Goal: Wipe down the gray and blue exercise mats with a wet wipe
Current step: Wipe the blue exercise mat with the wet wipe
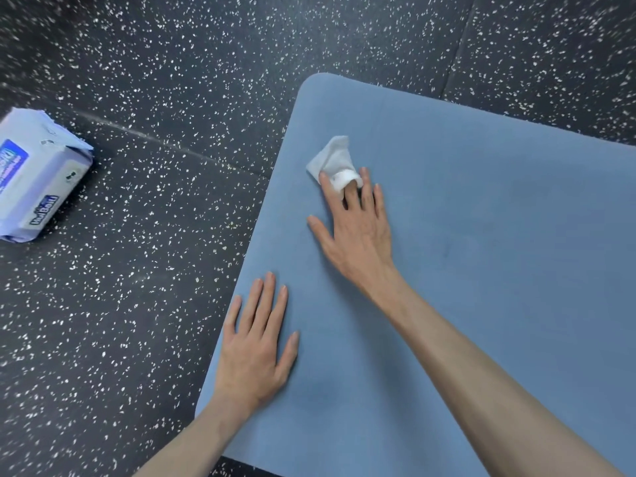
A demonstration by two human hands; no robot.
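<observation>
Count: one blue mat (481, 270), one wet wipe (332, 161), one pack of wipes (38, 177), two bare hands; only a blue mat shows in this view
Blue mat: a flat, matte slab with a soft, slightly grained face and a rounded far corner; it lies on the floor (155, 80) and fills the right and lower part of the view
Wet wipe: white, thin and crumpled, folded into a rough wedge; it lies on the mat near that rounded corner, with one fold wrapped over a fingertip
Right hand (358, 228): reaches forward across the mat, palm down, fingers straight and a little spread, thumb out to the side; the fingertips press the wipe against the mat, and the middle finger seems tucked under a fold of it, though the cloth hides the tip
Left hand (254, 352): lies flat on the mat close to its left edge, fingers straight and together, holding nothing
Pack of wipes: a soft, pale lilac plastic pouch, roughly brick-shaped, with a blue label and creased end seams; it sits on the floor at the left edge, well apart from the mat; its print is too blurred to read
Floor: black rubber tiles flecked with white specks, with straight seams between them
</observation>
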